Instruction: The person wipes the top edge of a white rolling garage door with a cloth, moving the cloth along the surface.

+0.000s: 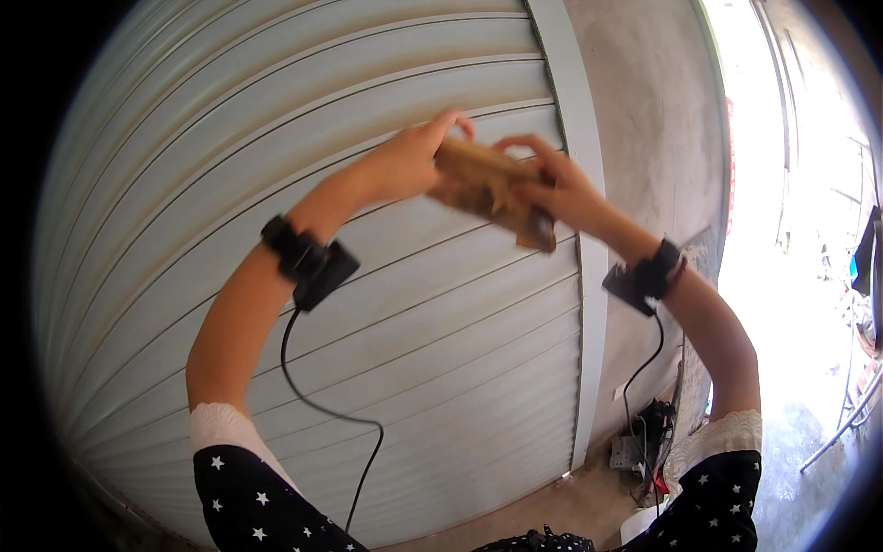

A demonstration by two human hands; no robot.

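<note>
Raised in front of the shutter is a brown, box-like piece (478, 166), blurred, with what looks like a ragged lighter patch on its face. It tilts down toward the right, and its exact kind cannot be made out. My left hand (405, 162) is closed around its left end, thumb side up. On the right end my right hand (563, 189) grips it, with the fingers curled over the top and side. Black devices on straps, the left one (308, 262) and the right one (644, 276), sit on my wrists with thin cables hanging down.
A pale ribbed roller shutter (414, 304) fills the left and middle, edged by a vertical rail (589, 322). Right of it stands a bare plaster wall (635, 120). Dark clutter with cables (648, 437) lies on the floor, and a bright doorway (773, 304) opens at far right.
</note>
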